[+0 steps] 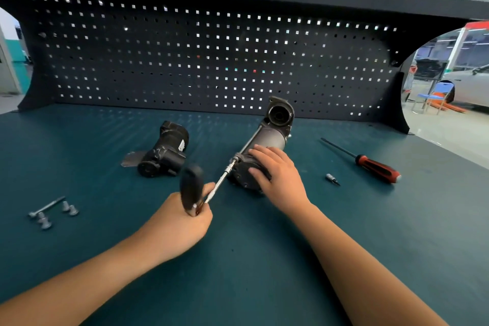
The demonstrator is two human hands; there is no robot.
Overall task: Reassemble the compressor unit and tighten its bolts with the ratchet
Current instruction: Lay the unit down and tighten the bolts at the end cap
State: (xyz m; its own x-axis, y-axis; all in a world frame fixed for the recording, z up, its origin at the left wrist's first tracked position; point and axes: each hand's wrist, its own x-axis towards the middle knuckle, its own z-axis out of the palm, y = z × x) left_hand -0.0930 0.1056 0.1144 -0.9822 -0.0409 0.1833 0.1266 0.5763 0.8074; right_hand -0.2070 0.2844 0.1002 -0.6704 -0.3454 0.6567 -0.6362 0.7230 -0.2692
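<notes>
The compressor unit [270, 137], a grey cylinder with dark end caps, lies on the teal bench at centre. My right hand [277, 172] rests on its near end cap, fingers curved over it. My left hand [182, 219] grips the ratchet [191, 184] by its head; its black handle is blurred. The ratchet's thin metal extension [221, 182] runs up to a bolt at the unit's near left corner. A second black compressor part [164, 153] lies to the left, apart from the unit.
Several loose bolts [50, 212] lie at the left of the bench. A red-and-black screwdriver [370, 164] and a small bit [332, 178] lie to the right. A dark pegboard [211, 61] closes off the back of the bench.
</notes>
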